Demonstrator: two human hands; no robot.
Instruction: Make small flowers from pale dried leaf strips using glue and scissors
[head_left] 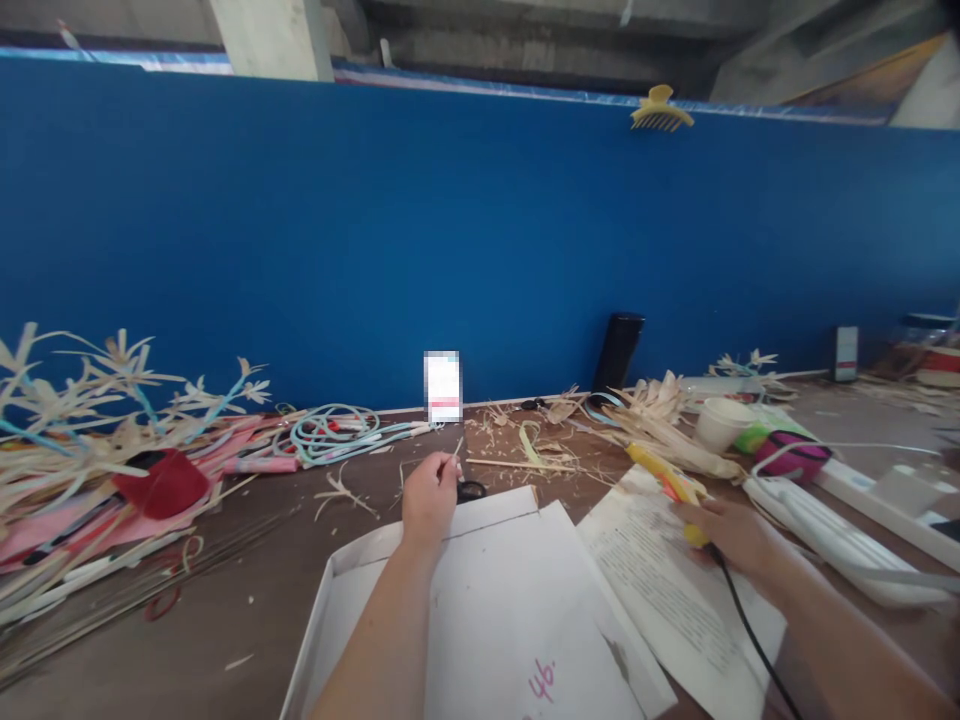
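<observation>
"Yellow glue gun (666,477) first: where is it?"

"At four o'clock from the middle of the view, above the printed sheet (660,590). Its nozzle points toward ten o'clock, and a black cord (751,622) trails down toward five."

"Held how?"

"By the right hand (739,540), fingers curled round the grip. Whether one presses a trigger, I can't tell."

"And the left hand (429,497)?"

"At seven o'clock, by the far edge of a white cardboard box (517,600) marked 46. Thumb and forefinger are pressed together, pinching a thin pale piece (459,446), too small to identify. Just beside them lies a black ring (472,491)."

"What's around?"

"Dry pale shavings (531,442) at five o'clock, light blue tubing (360,440) in a coil at eight, and a red cloth (163,484) beyond it, between eight and nine. Just past three there's a white cup (724,424); nearer in, at three, a black cylinder (619,353) by the blue partition (465,220)."

"Anything higher up?"

"A yellow claw clip (661,110), between one and two, on the partition's top edge."
</observation>
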